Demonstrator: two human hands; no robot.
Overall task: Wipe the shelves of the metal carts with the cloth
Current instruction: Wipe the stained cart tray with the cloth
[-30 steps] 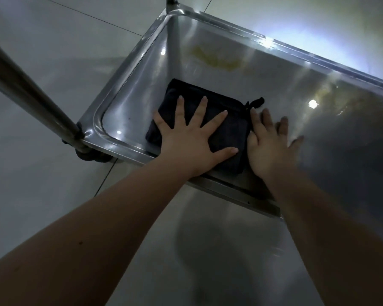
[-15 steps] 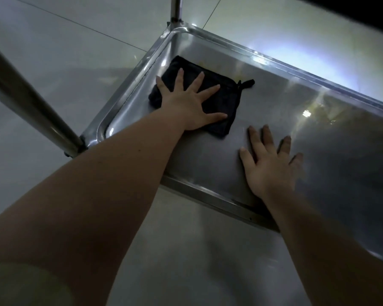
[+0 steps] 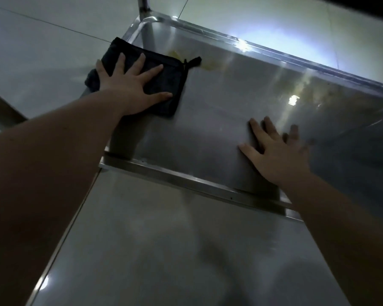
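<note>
A folded black cloth with a small loop at one corner lies at the far left corner of the metal cart shelf. My left hand presses flat on the cloth, fingers spread and straight. Part of the cloth hangs over the shelf's left rim. My right hand rests flat on the bare shelf near its front rim, fingers spread, apart from the cloth. A yellowish stain sits on the shelf just beyond the cloth.
An upright post rises at the shelf's far left corner. A raised rim borders the shelf's near side, another the far side. Pale tiled floor surrounds the cart. A second metal surface lies below.
My left hand has pushed the cloth away from me and leftward, from the shelf's front toward its far left corner. My right hand has stayed flat on the shelf near the front rim.
</note>
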